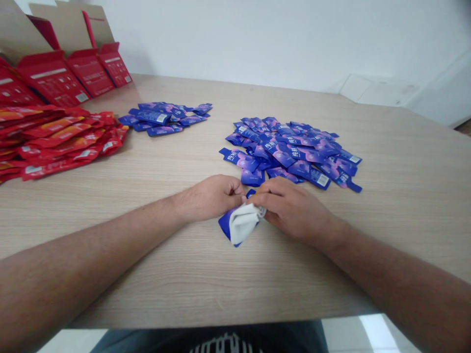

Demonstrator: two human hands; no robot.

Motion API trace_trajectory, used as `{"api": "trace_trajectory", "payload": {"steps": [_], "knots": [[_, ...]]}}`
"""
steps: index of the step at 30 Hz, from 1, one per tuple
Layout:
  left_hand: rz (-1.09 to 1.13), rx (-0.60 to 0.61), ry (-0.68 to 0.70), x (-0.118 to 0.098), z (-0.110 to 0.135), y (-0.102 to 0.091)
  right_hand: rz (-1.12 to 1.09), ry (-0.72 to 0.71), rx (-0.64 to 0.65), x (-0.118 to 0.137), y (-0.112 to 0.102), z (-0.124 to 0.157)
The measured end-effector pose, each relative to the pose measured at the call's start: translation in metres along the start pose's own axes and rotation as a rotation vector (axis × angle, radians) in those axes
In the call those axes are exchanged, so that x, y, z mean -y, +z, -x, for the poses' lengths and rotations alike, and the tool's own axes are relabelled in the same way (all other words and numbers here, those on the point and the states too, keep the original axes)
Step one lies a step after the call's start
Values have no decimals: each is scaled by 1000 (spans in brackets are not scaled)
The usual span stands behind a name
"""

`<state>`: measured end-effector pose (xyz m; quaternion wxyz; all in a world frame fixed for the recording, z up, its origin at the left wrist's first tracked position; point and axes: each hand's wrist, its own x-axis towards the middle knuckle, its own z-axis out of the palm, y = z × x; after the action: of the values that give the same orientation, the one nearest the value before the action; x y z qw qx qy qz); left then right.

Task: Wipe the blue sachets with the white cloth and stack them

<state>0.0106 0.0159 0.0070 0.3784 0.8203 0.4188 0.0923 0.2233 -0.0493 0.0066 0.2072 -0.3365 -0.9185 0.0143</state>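
In front of me, near the middle of the table, my left hand [217, 198] is closed, its thumb and fingers pinching at the upper end of a blue packet [224, 223]. My right hand [294, 208] is closed on a folded white cloth [245, 223], which lies over much of that packet. Its fingertips meet the left ones at the packet's top, and they hide how the packet is held there. Just beyond both hands spreads a large heap of blue-and-pink packets [290, 149].
A smaller group of blue packets [162, 117] lies farther back on the left. Red packets [66, 137] are stacked at the left edge, before open red cardboard boxes [55, 76]. The wooden table [206, 289] meets a white wall behind.
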Motion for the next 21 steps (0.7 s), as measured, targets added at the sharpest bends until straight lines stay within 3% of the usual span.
{"api": "trace_trajectory", "payload": {"steps": [6, 10, 15, 19, 21], "knots": [[-5, 19, 13, -1, 1, -1, -20, -104, 71, 4, 0, 0], [4, 21, 10, -1, 1, -1, -4, 12, -15, 0, -1, 0], [1, 31, 2, -2, 1, -2, -17, -106, 51, 1, 0, 0], [14, 24, 1, -2, 2, -2, 8, 4, -2, -4, 0, 0], [5, 24, 10, -1, 2, -1, 12, -8, -15, -4, 0, 0]]}}
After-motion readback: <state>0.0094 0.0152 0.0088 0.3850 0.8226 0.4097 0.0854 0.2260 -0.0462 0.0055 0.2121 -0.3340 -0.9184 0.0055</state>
